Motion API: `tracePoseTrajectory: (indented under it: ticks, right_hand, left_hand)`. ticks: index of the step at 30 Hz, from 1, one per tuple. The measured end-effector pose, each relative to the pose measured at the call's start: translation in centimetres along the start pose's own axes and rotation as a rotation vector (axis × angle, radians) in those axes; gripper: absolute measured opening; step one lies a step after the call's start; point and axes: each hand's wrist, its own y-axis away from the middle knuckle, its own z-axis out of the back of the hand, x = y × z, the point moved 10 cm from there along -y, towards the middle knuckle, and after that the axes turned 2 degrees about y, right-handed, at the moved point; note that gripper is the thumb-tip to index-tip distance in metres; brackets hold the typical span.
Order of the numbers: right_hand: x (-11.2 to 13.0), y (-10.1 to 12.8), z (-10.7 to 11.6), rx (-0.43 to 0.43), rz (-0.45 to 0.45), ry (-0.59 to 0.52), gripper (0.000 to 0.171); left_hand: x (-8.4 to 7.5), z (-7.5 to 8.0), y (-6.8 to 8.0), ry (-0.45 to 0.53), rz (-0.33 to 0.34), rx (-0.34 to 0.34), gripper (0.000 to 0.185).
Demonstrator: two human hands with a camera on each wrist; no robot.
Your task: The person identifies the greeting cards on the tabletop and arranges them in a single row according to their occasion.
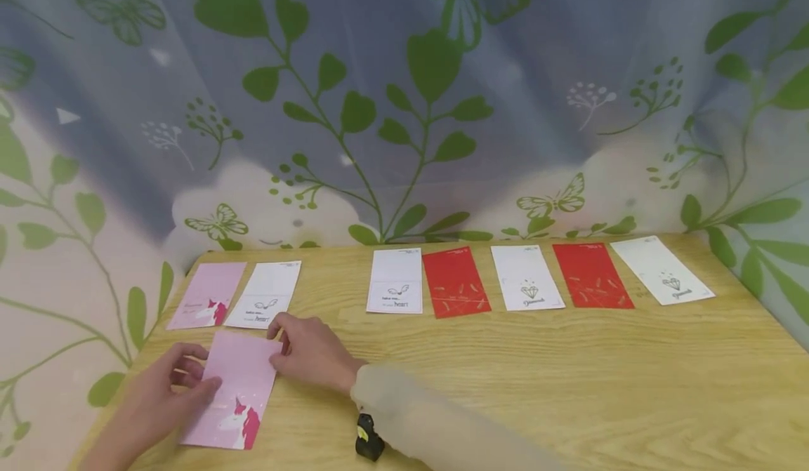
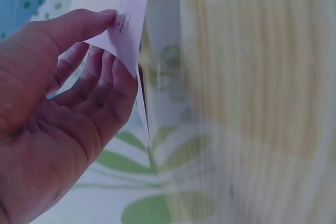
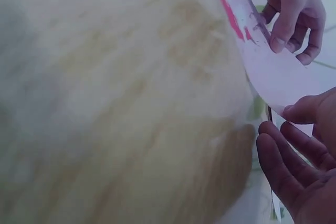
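I see both hands on one pink paper card with a unicorn print (image 1: 234, 390), which sits near the front left corner of the light wooden desk (image 1: 505, 373). My left hand (image 1: 167, 394) pinches the card's left edge, thumb on top and fingers curled under; the left wrist view shows the thumb (image 2: 79, 24) pressing the paper against the fingers. My right hand (image 1: 310, 352) holds the card's upper right corner, thumb on top and fingers under; in the right wrist view the card (image 3: 273, 61) bows up off the desk between the two hands. So both grips are narrow and closed on this card.

Card count on the desk, eight in all:
- Pink unicorn cards: two. The held one, plus a second pink unicorn card (image 1: 207, 295) lying flat at the back left.
- White cards printed "heart": two. One (image 1: 265, 294) just beside the flat pink card, touching or nearly so; the other (image 1: 395, 281) near the middle of the back edge.
- Red cards: two. First red card (image 1: 455, 281) just beside the middle heart card, second red card (image 1: 592, 275) further right.
- White cards with a diamond drawing: two. One (image 1: 527, 277) between the two red cards, one (image 1: 661, 269) towards the back right corner, tilted.

A leaf-and-butterfly printed curtain (image 1: 404, 106) hangs behind the desk.
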Motion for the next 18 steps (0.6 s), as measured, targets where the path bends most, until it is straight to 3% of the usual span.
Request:
tracePoseTrajectory:
  ticks: [7, 14, 18]
  right_hand:
    - [2.5, 0.2, -2.6, 0.153, 0.123, 0.208, 0.045]
    - [4.8, 1.3, -5.5, 0.313, 0.289, 0.555, 0.041]
    - [5.4, 1.1, -7.3, 0.378, 0.284, 0.654, 0.041]
  left_hand:
    - [3.4, 1.2, 0.4, -0.066, 0.115, 0.06, 0.05]
    - [5.0, 2.6, 0.7, -0.157, 0.054, 0.006, 0.044]
    - [6.1, 3.0, 0.4, -0.197, 0.061, 0.014, 0.044]
